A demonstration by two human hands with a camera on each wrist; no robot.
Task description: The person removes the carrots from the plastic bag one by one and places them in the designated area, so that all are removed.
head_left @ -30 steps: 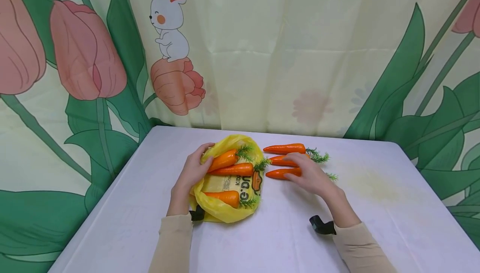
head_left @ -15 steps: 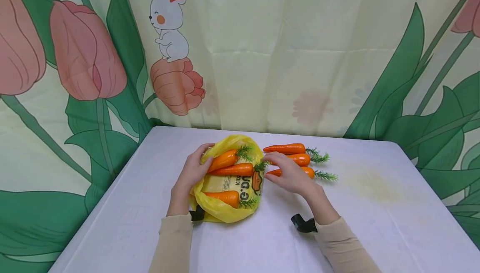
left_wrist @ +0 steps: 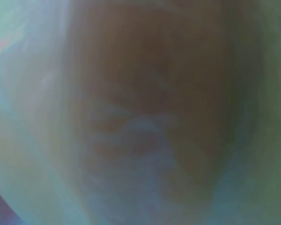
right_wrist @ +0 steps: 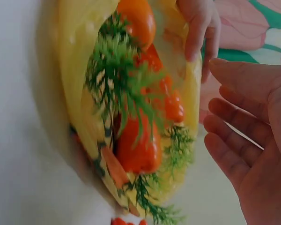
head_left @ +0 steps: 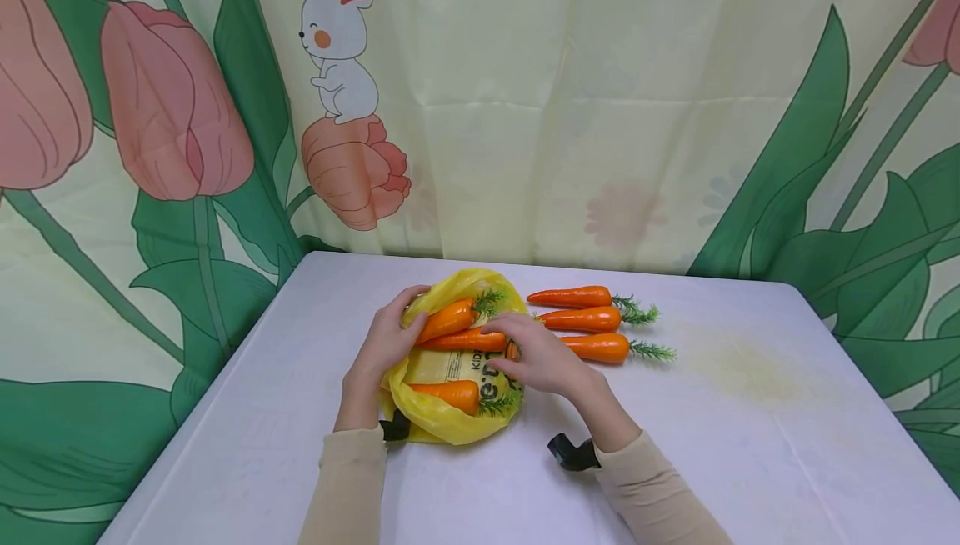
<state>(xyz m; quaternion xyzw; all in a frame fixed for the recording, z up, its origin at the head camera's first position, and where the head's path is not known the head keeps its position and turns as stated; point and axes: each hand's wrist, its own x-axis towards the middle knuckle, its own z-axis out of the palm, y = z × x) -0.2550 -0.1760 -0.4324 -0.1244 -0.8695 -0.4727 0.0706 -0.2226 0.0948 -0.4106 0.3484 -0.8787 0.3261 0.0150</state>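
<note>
A yellow plastic bag (head_left: 453, 432) with dark printed letters lies on its side, mouth open upward. Inside show an upper carrot (head_left: 450, 320), a middle carrot (head_left: 465, 340) and a lower carrot (head_left: 453, 396), all with green tops. My left hand (head_left: 386, 337) grips the bag's left rim, thumb close to the upper carrot. Over the bag's right edge hovers my right hand (head_left: 543, 357), its fingers loosely bent around nothing. The right wrist view shows that right hand (right_wrist: 253, 117) beside the bag. Blurred, bag-like film fills the left wrist view.
To the right of the bag, a far carrot (head_left: 573, 297), a second carrot (head_left: 585, 319) and a near carrot (head_left: 600, 348) lie side by side on the white tablecloth (head_left: 750, 445). A curtain (head_left: 637, 112) printed with tulips and a rabbit hangs behind the table.
My right hand has moved left, from above the loose carrots to over the bag's right edge, uncovering those carrots. My left hand and the bag stay in place.
</note>
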